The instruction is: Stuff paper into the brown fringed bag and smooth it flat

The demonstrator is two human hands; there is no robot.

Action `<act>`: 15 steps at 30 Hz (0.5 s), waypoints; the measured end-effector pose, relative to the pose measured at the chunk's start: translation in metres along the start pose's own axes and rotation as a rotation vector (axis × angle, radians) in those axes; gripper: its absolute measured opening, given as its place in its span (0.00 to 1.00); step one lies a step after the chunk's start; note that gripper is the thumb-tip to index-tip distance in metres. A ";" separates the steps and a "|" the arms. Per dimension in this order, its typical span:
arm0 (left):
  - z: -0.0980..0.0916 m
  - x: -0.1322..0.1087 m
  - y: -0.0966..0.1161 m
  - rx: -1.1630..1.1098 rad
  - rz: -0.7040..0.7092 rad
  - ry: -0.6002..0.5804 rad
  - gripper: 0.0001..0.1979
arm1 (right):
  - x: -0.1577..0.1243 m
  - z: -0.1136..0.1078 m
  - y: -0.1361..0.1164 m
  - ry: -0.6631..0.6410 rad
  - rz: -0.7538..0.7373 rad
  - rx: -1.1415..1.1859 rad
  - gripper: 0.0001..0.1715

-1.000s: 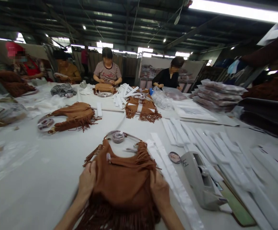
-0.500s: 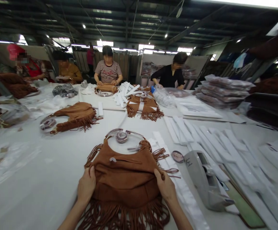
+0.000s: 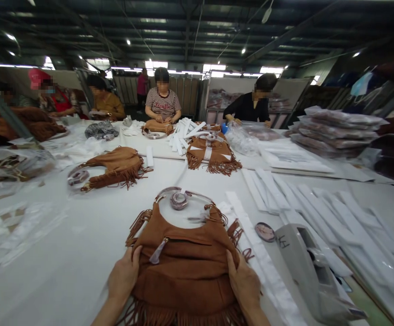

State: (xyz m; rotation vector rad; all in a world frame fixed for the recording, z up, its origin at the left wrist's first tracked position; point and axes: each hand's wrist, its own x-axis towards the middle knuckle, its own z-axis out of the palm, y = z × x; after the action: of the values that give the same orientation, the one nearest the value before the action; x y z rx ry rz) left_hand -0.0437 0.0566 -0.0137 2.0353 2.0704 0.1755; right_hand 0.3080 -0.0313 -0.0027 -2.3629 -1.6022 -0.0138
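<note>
A brown fringed handbag lies on the white table in front of me, its wrapped strap arching away at the top. My left hand grips its left side, thumb on the front and the other fingers behind the edge. On the opposite side my right hand holds the bag the same way. A zipper with a wrapped pull tab runs across the upper front. Inside the strap's loop sits a coiled, wrapped strap. Fringe hangs along the bottom, partly cut off by the view's lower edge.
A grey tape dispenser and a tape roll stand to the right, beside many white strips. Farther off lie another fringed bag and a banded bag. Bagged goods are stacked right. Several people work across the table.
The bag's front lies flatter, and the wrapped zipper pull now hangs down in plain sight. Both hands keep hold of the sides. The whole view has shifted slightly.
</note>
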 end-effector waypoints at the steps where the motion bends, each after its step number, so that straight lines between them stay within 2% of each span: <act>1: -0.001 0.001 0.001 -0.002 -0.005 0.005 0.17 | 0.001 0.000 0.000 -0.008 0.013 0.015 0.23; 5: -0.005 0.004 0.001 -0.088 -0.018 -0.008 0.16 | 0.008 -0.010 -0.004 -0.055 0.178 0.100 0.27; 9: -0.012 0.006 -0.005 -0.151 -0.055 -0.054 0.21 | 0.019 -0.026 -0.005 -0.178 0.277 0.265 0.33; 12: -0.030 0.018 -0.003 -0.180 -0.033 -0.056 0.26 | 0.029 -0.035 -0.005 -0.238 0.277 0.346 0.34; 15: -0.054 0.044 0.012 -0.198 0.010 -0.040 0.31 | 0.041 -0.037 -0.007 -0.233 0.268 0.305 0.34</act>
State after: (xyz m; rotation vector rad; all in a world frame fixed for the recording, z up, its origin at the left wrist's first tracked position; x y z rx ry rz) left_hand -0.0455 0.1054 0.0375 1.9154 1.9352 0.3250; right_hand 0.3224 -0.0006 0.0409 -2.3752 -1.2550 0.5393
